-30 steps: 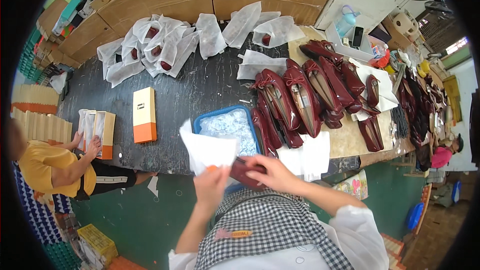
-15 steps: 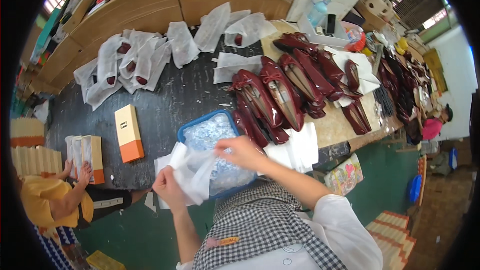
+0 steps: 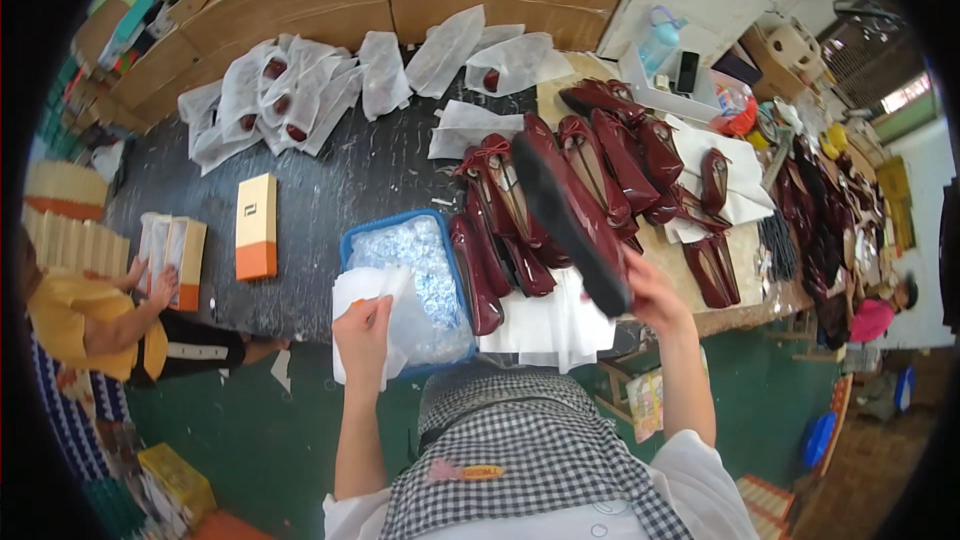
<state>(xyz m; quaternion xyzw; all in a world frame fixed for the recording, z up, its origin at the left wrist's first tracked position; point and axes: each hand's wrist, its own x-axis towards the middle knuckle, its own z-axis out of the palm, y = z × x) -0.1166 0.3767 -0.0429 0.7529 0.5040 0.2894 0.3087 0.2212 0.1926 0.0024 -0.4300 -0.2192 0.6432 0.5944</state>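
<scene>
My left hand (image 3: 362, 332) is closed on a thin white shoe bag (image 3: 404, 318) at the near left corner of a blue basket (image 3: 464, 275). Crumpled clear plastic packets (image 3: 405, 246) fill that basket. In my right hand (image 3: 656, 292) is a glossy dark red shoe (image 3: 572, 225), gripped near its lower end and tilted, with its black sole partly turned to view. Below it on the table lie several more dark red shoes (image 3: 500, 190), some with bows. A stack of white sheets (image 3: 550, 330) rests at the table's near edge.
White bags with shoes inside (image 3: 290, 100) line the table's far side. A cream and orange shoe box (image 3: 257, 225) lies at left. A co-worker in yellow (image 3: 85, 325) handles an open box (image 3: 172, 250). A grey tray (image 3: 660, 90) stands far right.
My right hand has left the white bag, moved right and picked up a dark red shoe. My left hand still holds the bag. The view has shifted a little.
</scene>
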